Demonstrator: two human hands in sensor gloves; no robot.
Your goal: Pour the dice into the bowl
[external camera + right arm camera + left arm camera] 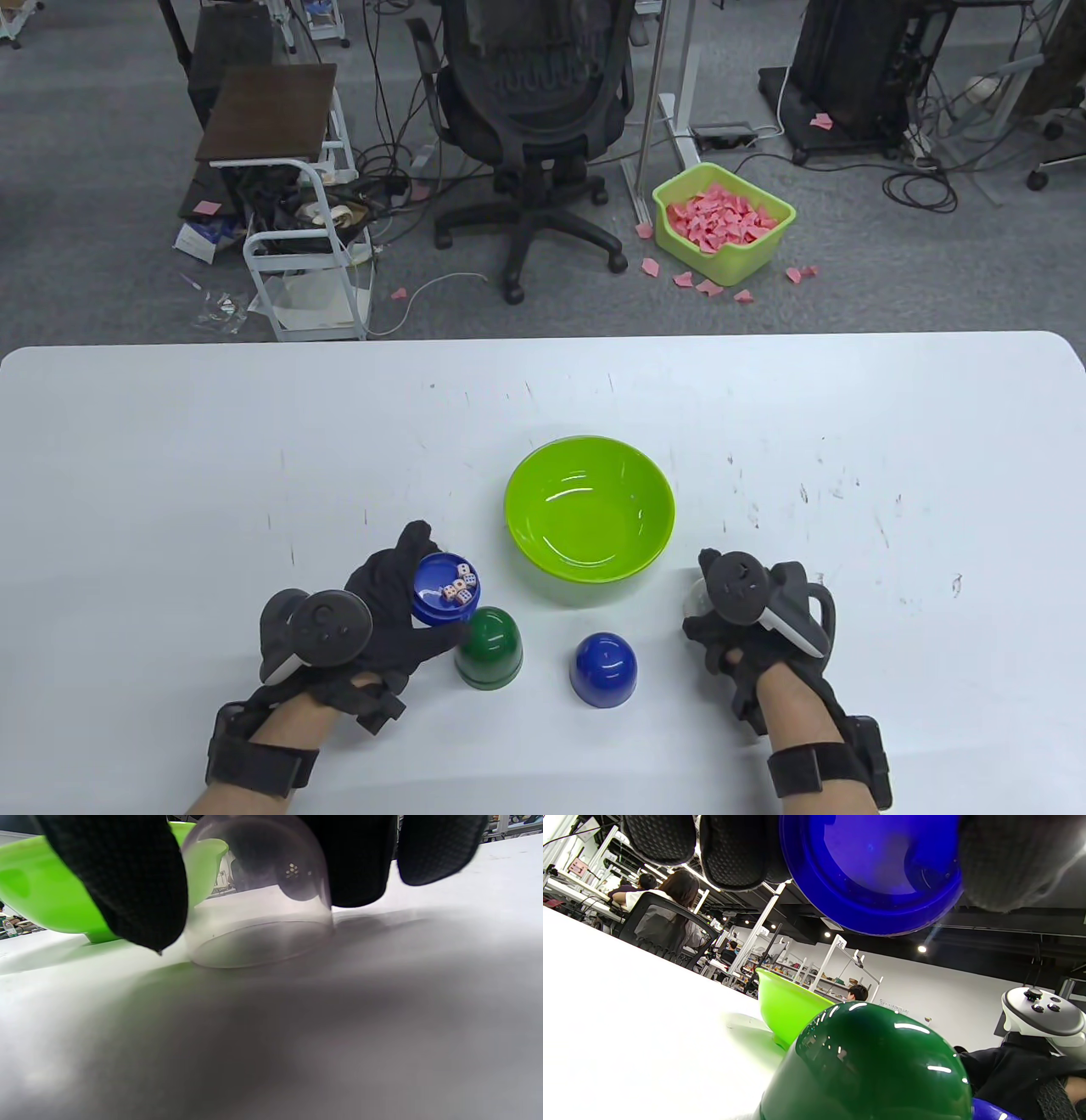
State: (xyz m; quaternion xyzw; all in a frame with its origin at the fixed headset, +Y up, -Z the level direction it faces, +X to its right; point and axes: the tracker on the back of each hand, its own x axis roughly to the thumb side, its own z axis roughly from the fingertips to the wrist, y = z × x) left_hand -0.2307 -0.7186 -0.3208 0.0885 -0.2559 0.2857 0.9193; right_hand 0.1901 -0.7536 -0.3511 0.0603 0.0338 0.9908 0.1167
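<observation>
My left hand (399,594) holds a blue tray (447,587) with several white dice (458,588) in it, lifted above the table just left of the green bowl (589,508). From below in the left wrist view the tray's blue underside (874,874) sits between my fingers (734,853). The bowl is empty; its side shows in the left wrist view (785,1007). My right hand (747,611) rests on a clear dome cup (258,899) standing mouth down on the table, right of the bowl (42,891).
A green dome cup (489,648) and a blue dome cup (603,669) stand mouth down near the front of the white table (254,441). The green cup (878,1065) fills the left wrist view's lower part. Beyond the table are a chair and a bin of pink pieces.
</observation>
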